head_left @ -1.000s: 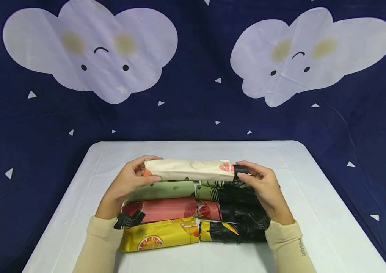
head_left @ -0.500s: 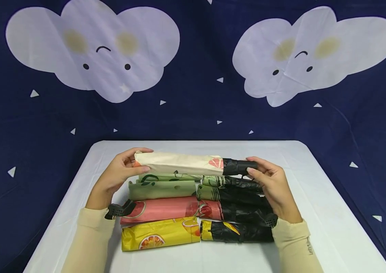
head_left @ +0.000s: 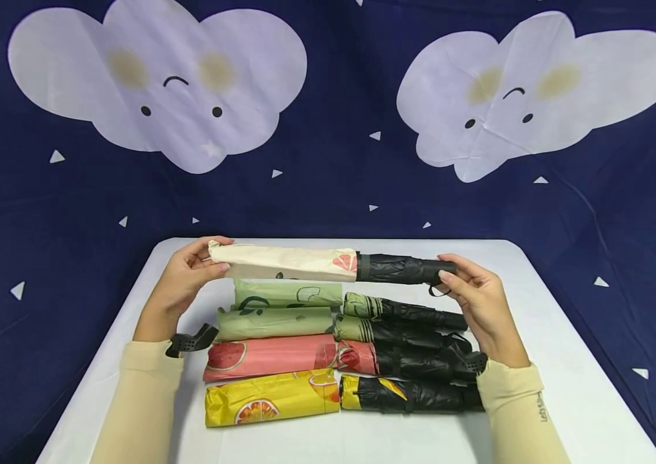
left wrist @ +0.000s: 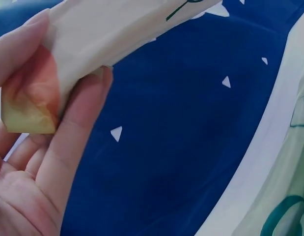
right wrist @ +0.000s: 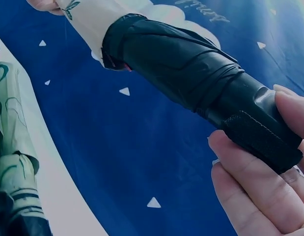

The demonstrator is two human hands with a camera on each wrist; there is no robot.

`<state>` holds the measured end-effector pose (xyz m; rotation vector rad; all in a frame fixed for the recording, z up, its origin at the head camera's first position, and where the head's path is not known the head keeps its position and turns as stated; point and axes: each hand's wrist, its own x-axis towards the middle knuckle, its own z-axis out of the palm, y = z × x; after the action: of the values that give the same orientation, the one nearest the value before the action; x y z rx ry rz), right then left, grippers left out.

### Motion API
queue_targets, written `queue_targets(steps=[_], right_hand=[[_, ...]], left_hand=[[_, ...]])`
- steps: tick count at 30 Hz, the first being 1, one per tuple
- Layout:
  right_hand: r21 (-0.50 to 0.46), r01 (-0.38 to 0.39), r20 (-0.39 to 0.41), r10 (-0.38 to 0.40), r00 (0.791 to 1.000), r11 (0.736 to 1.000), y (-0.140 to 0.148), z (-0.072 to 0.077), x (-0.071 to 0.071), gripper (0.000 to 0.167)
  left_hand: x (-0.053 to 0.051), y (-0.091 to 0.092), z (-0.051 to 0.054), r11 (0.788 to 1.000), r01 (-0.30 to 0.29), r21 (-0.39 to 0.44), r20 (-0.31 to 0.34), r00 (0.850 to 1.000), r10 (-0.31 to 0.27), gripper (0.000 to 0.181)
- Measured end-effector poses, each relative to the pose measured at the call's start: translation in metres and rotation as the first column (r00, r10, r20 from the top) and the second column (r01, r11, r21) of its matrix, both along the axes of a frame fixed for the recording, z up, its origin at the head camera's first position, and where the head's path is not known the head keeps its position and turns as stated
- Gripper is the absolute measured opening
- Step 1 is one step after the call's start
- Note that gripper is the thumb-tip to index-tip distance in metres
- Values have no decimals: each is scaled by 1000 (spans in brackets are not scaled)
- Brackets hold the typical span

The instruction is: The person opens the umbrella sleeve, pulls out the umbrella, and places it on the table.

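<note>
A folded black umbrella (head_left: 400, 269) is partly drawn out of a cream fabric sleeve (head_left: 287, 261) with a pink fruit print, both held level above the table. My left hand (head_left: 185, 270) pinches the sleeve's far left end between thumb and fingers; in the left wrist view that end shows an orange and yellow print. With thumb and fingers, my right hand (head_left: 481, 299) grips the umbrella's black handle (right wrist: 260, 108), where a strap loop hangs down. Roughly half of the umbrella shows outside the sleeve; the rest is hidden inside.
Below lie rows of sleeves, each with a folded umbrella to its right: yellow (head_left: 272, 399), pink watermelon (head_left: 270, 357), and two green sleeves (head_left: 278, 322). The black umbrellas (head_left: 421, 393) have matching coloured ends. All rest on a white table (head_left: 281, 444) before a dark blue cloud-print curtain (head_left: 339, 212).
My hands have moved apart and upward. The umbrella has slid rightward out of the cream sleeve, so much more of its black length shows.
</note>
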<state>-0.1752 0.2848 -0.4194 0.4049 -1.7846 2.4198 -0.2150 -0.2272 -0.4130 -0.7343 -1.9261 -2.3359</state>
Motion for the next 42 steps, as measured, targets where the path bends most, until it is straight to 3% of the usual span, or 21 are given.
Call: queue_targets(steps=[8, 13, 16, 20, 22, 23, 27, 29, 31, 36, 38, 42], right_hand=[[-26, 14, 30, -13, 999, 1000, 25, -7, -6, 34], [13, 55, 87, -55, 995, 998, 50, -20, -13, 35], [34, 81, 137, -85, 987, 996, 64, -34, -17, 35], [78, 87, 192, -100, 976, 993, 78, -55, -20, 34], [106, 86, 220, -108, 970, 991, 83, -64, -21, 34], [122, 85, 231, -112, 966, 989, 85, -69, -21, 35], [165, 88, 278, -132, 951, 982, 92, -84, -23, 37], [175, 72, 305, -123, 945, 982, 95, -89, -25, 40], [191, 50, 333, -112, 936, 980, 96, -95, -28, 44], [263, 18, 378, -120, 918, 965, 94, -104, -36, 51], [331, 8, 371, -138, 918, 943, 93, -105, -38, 55], [447, -26, 343, -145, 928, 894, 91, -109, -42, 64]], left_hand=[[-12, -17, -4, 996, -38, 81, 75, 997, 32, 39], [-24, -34, -11, 990, -119, 78, 129, 986, 108, 34], [-32, -43, -24, 989, -145, 37, 216, 967, 134, 33], [-37, -52, -44, 981, -169, -101, 337, 921, 193, 35], [-38, -55, -51, 946, -192, -261, 325, 905, 273, 44], [-39, -55, -53, 914, -203, -351, 297, 902, 314, 50], [-45, -51, -56, 731, -238, -640, 142, 898, 417, 78], [-49, -47, -56, 679, -235, -696, 111, 899, 424, 84], [-51, -42, -57, 664, -223, -713, 112, 899, 423, 87], [-53, -26, -64, 688, -195, -699, 124, 914, 385, 79], [-52, -19, -67, 691, -184, -699, 123, 921, 370, 76], [-49, -9, -73, 669, -163, -725, 108, 933, 344, 73]])
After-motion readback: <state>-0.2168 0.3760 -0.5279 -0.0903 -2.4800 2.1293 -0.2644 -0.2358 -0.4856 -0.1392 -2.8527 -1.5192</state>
